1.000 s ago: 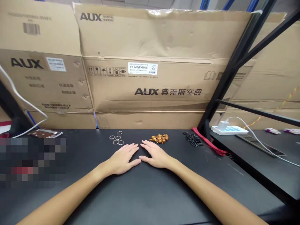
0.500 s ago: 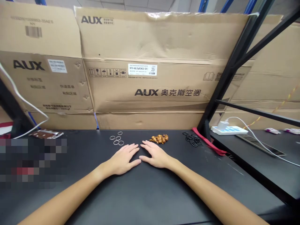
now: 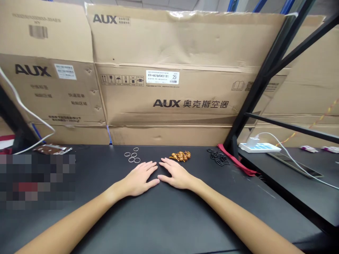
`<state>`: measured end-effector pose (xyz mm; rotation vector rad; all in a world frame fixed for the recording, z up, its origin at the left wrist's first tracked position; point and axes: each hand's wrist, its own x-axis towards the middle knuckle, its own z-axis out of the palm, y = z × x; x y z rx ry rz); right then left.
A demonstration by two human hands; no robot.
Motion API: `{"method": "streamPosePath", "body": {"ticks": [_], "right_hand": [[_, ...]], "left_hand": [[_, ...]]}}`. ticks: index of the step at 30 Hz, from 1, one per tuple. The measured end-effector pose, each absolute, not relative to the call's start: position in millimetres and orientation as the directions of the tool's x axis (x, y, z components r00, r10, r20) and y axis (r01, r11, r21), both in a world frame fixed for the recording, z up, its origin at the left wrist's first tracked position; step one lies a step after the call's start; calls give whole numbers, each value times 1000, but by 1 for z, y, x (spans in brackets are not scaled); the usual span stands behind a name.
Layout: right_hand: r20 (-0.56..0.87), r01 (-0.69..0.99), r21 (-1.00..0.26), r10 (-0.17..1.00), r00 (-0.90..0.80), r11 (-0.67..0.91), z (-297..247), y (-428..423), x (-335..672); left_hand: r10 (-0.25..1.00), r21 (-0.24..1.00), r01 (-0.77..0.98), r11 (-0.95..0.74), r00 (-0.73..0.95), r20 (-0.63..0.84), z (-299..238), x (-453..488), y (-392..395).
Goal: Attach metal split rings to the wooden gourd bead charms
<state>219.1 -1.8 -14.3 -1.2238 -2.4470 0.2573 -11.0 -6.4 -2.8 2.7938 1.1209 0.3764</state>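
Both palms face down on the black tabletop (image 3: 159, 218), thumb tips almost meeting. My left hand (image 3: 140, 179) lies flat with fingers outstretched and holds nothing; just beyond its fingertips are several thin silver metal rings (image 3: 131, 159). My right hand (image 3: 176, 174) is likewise flat and bare, its fingers apart. Close behind its knuckles sits a small heap of glossy brown, gourd-shaped wooden beads or charms (image 3: 181, 156). Farther right is a loose pile of black oval links or clips (image 3: 219, 158), touched by neither hand.
Large cardboard boxes (image 3: 169, 46) stand along the back edge. A red strap (image 3: 238, 164) runs beside the black metal frame (image 3: 234, 135). On the right-hand table are a white power strip (image 3: 261, 147) and a dark phone-like slab (image 3: 293, 164). A brown-and-clear packet (image 3: 53, 149) lies at left.
The camera view has shifted very slightly. Both hands and the small items stay in place.
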Motion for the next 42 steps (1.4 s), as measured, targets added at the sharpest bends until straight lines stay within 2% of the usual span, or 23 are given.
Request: {"method": "streamPosePath", "body": {"ticks": [9,15,35,39,42], "right_hand": [[242,735,-331,806,-541,593,-12,-4,219],[255,730,-329,801,-542,598,-12,-3,219],[247,737,-315,801,-545,598,-12,-5,219],[325,744,-255,779,-535,618,-14,-4,220],[439,816,-169,784,-440,553,-16,0,221]], "left_hand": [[703,167,683,-711,694,154,-2,-11,-7],[687,173,665,-727,697,205,-5,-11,-7],[680,139,667,-732,701,216,1,-10,-9],[675,131,664,-736,705,220,-2,-11,-8],[675,117,669,-734,701,229,-2,-10,-9]]}}
